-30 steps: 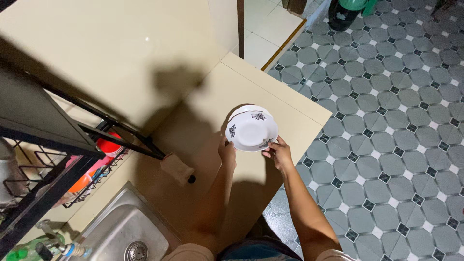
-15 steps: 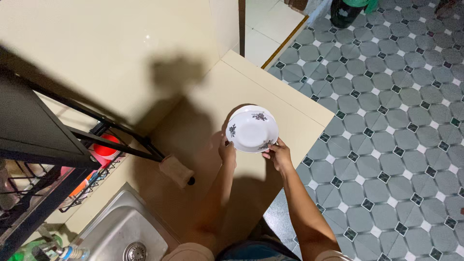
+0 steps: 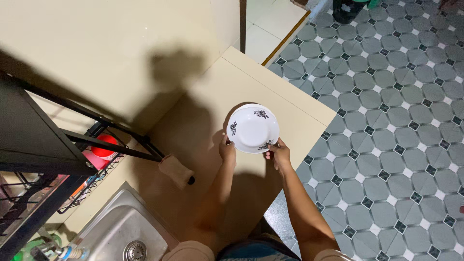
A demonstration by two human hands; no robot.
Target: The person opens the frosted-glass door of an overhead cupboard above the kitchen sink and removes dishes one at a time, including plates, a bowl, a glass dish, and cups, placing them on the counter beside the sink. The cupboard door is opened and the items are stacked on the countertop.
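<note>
A white bowl-like plate with dark flower prints is held over the beige countertop. My left hand grips its near-left rim. My right hand pinches its near-right rim. The plate casts a small shadow on the counter just behind it, so it sits slightly above the surface or barely touches it.
A black dish rack stands at the left with a red item inside. A brown sponge-like block lies beside the rack's foot. A steel sink is at the lower left. Grey patterned floor tiles lie beyond the counter's right edge.
Both hands keep hold of the plate in nearly the same spot. The view has shifted slightly; the plate sits a touch lower and nearer my body.
</note>
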